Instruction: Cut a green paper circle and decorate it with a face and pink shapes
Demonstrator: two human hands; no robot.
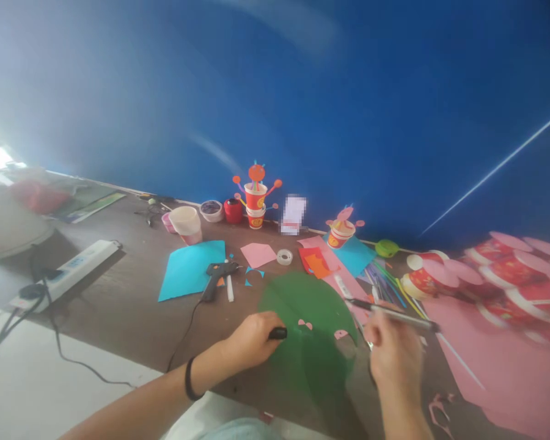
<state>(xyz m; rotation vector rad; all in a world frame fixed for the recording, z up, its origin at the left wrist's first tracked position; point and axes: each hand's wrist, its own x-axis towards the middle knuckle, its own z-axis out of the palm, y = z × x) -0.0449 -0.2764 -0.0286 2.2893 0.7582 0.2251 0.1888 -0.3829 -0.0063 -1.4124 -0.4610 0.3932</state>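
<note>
My left hand [256, 337] is closed in a fist at the left edge of a round green mat [321, 360]. A short black piece like a pen cap [277, 333] sticks out of its fingers. Over the right side of the mat, my right hand [394, 351] grips a marker pen [403, 315], blurred by motion, with its dark end pointing left. Between the hands, small cut pink paper pieces [305, 325] lie on the mat. Another pink paper piece [341, 334], with a small dark mark, lies nearer my right hand.
A glue gun [215, 274] lies on blue paper [178, 269] at left, with a power strip [68, 275] beyond. Tape [284, 256], decorated paper cups [255, 201] and a smaller cup figure [341, 232] stand behind. Red cups [508, 275] and pink paper [499, 366] fill the right.
</note>
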